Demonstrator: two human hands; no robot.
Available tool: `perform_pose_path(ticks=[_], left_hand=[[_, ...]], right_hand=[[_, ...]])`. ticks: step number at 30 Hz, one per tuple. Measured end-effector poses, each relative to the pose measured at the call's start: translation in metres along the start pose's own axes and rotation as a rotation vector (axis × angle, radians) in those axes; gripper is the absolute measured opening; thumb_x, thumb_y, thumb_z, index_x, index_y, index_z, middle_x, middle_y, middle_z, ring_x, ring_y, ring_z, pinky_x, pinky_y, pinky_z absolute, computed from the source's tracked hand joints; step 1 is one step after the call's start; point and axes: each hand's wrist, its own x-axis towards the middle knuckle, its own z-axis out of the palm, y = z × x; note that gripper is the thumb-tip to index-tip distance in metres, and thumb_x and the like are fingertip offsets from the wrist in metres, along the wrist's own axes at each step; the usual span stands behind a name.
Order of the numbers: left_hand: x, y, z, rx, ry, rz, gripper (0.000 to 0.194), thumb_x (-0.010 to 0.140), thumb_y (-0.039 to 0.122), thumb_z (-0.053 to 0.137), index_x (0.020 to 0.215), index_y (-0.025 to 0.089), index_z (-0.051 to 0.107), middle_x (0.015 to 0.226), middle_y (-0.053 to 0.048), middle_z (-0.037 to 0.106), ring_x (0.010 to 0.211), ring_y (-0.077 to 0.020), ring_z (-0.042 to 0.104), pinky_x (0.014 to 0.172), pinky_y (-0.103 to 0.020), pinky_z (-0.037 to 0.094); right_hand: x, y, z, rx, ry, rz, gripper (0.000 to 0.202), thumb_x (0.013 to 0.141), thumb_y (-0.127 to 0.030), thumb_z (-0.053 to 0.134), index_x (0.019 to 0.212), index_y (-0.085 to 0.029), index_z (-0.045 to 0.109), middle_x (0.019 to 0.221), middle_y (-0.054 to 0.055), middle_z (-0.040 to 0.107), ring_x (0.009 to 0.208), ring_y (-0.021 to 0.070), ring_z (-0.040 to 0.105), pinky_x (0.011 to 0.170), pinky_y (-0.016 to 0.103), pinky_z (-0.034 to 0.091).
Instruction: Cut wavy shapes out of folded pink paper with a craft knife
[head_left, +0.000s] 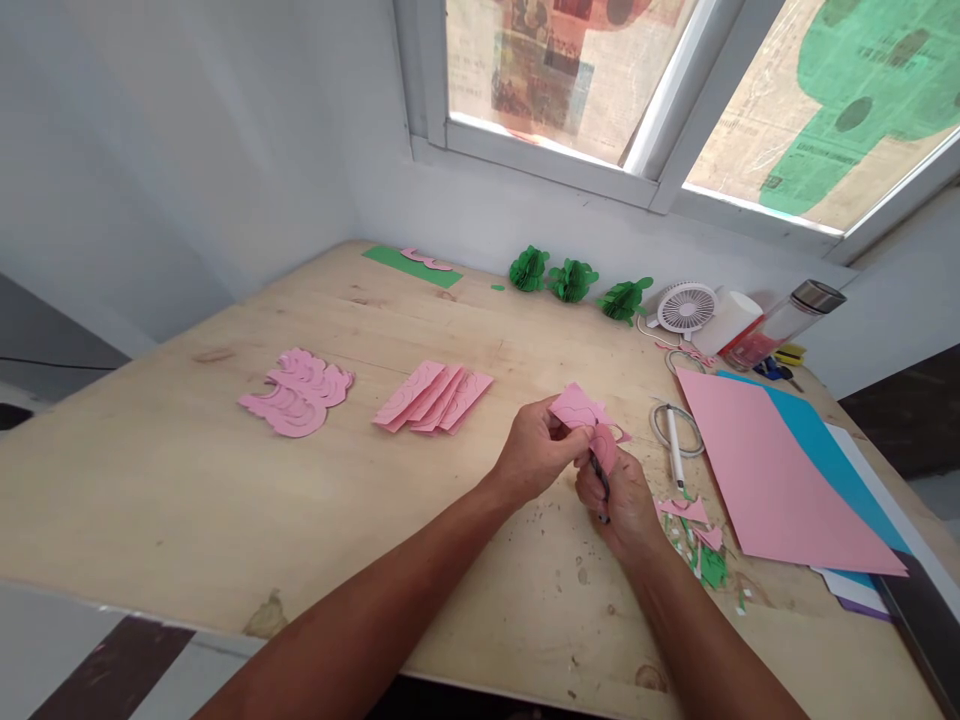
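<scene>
A pale wooden bench, knotted and flecked with crumbs, fills most of the view, its near edge crossed by two bare forearms. Above its near half, right of centre, the right hand has its fingers curled around dark-handled scissors, whose long axis runs away from the person, handles nearest, leaning slightly left. Just beyond, the left hand pinches a pink paper piece between thumb and fingers; the piece slants from upper left to lower right, one corner pointing toward the window, a curved line drawn on it. How wide the blades stand, I cannot tell. Right of the hands lie pink and green scraps, a white pen-shaped tool and large sheets, pink on top. To the left are folded pink strips and a pile of scalloped pink cutouts. Farther back stand three ruffled green paper shapes, a small white fan and a clear bottle. Behind rise white walls and a window covered with printed paper.
</scene>
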Motion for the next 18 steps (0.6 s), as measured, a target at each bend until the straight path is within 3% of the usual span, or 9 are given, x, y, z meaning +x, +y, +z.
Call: perform_pose_path(ticks=[18], left_hand=[[0.0008,0.0026,0.0014,-0.036,0.011,-0.011,0.01,0.068,0.017,0.056,0.06,0.015,0.05,0.05,0.003,0.05,0.048,-0.0086,0.047,0.05,-0.022,0.038]], right_hand=[[-0.0002,0.0004,0.0019,0.027,0.022,-0.008,0.04,0.077,-0.055,0.054,0.064,-0.017,0.053,0.038,-0.009,0.031,0.034,0.0053,0.018,0.034,0.02,0.012]])
